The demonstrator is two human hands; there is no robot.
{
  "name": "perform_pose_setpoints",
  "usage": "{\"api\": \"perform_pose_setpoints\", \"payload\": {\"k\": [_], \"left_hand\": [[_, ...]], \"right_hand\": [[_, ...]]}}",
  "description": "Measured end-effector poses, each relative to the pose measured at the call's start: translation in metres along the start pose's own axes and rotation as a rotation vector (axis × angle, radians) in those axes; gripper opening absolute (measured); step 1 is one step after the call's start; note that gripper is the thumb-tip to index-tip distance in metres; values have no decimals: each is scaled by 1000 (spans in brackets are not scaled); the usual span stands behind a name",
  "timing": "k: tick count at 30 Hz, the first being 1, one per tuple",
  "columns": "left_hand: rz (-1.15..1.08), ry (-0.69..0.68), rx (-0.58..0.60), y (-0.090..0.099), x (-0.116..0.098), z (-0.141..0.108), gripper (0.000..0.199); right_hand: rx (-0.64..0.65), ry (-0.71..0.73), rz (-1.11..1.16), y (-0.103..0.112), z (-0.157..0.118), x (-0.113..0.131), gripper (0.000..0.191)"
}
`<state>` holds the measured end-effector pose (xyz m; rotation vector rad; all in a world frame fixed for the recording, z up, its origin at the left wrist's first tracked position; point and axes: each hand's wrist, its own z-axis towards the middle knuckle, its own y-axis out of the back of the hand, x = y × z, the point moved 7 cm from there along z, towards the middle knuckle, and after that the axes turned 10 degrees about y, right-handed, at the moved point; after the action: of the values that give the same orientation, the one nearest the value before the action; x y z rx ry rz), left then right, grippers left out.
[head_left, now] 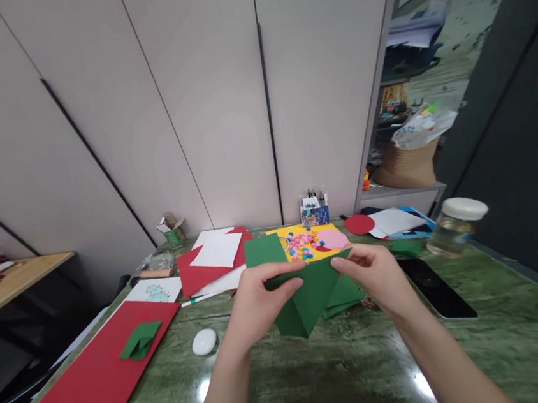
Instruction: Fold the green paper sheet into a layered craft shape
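Between my two hands, above the green marbled table, is a sheet of green paper [310, 296] with creases and a pointed lower end. My left hand [264, 298] pinches its upper left edge between thumb and fingers. At the upper right corner, my right hand [375, 273] grips the same paper by thumb and fingertips. Behind it lie a flat green sheet [263, 249] and more green paper [341, 296], partly covered. A small folded green paper piece [141, 340] rests on a long red sheet [90, 380] to the left.
A white mouse-like object [204, 341] lies left of my left hand. Beyond the paper, pink, yellow and blue pieces [302, 244] sit on a yellow sheet [272, 231]. On the right are a black phone [436, 286] and a lidded jar [455, 233]. Cabinet doors [220, 104] rise behind the table.
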<state>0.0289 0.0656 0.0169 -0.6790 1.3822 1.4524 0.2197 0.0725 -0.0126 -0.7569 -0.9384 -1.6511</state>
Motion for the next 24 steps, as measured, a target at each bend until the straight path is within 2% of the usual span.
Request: {"api": "perform_pose_setpoints", "payload": {"k": [7,12,16,24], "left_hand": [[15,33,-4,-1,3,1,23],[9,31,-4,1,4,2,22],[-6,19,17,1,3,2,22],[-10,9,19,0,3,1,22]], "right_hand": [[-40,-19,-96,5,-1,4,32],[-46,33,30,5,1,2,26],[-106,54,132,9,3,0,22],[-150,92,114,11,2,2,27]]}}
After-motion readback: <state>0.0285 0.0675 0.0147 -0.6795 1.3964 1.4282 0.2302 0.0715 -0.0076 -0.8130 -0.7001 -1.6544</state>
